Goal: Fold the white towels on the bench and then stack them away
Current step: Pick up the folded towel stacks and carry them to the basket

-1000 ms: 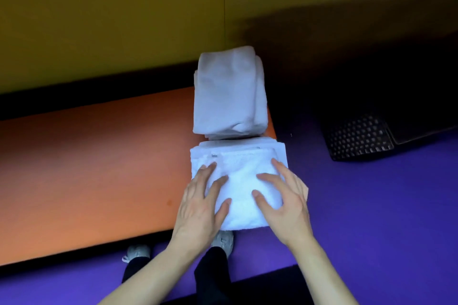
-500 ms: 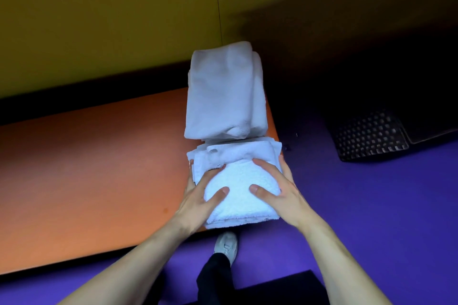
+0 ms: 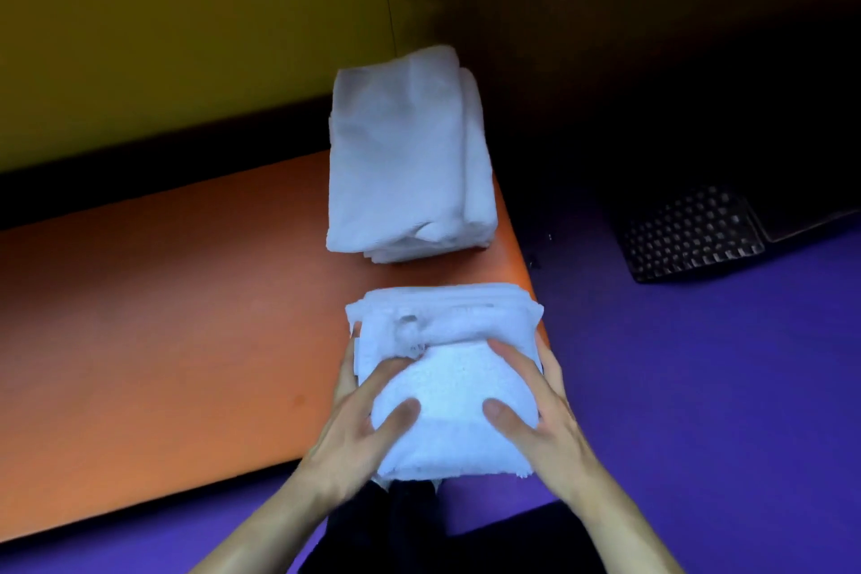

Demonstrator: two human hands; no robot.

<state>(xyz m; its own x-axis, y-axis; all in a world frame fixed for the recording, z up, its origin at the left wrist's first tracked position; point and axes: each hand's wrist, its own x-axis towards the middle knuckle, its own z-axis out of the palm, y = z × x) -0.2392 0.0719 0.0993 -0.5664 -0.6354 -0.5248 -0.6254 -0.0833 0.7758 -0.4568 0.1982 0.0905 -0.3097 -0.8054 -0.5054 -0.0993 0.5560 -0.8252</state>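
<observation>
A near stack of folded white towels [image 3: 449, 392] sits at the front right corner of the orange bench [image 3: 163, 340]. My left hand [image 3: 358, 429] grips its left side, thumb on top and fingers down the side. My right hand [image 3: 536, 419] grips the right side the same way. The stack's near edge overhangs the bench front. A second stack of folded white towels [image 3: 405, 158] lies farther back on the bench, near the yellow wall, apart from the near stack.
The bench's right end stops just past both stacks. A purple floor [image 3: 699, 387] spreads to the right, with a dark perforated basket [image 3: 689, 242] on it. A yellow wall [image 3: 186, 14] runs behind the bench. My dark trouser legs show below the towels.
My hands went from pressing flat on top of the near stack to clasping its two sides. The stack now sits nearer to me, with a wider gap to the far stack.
</observation>
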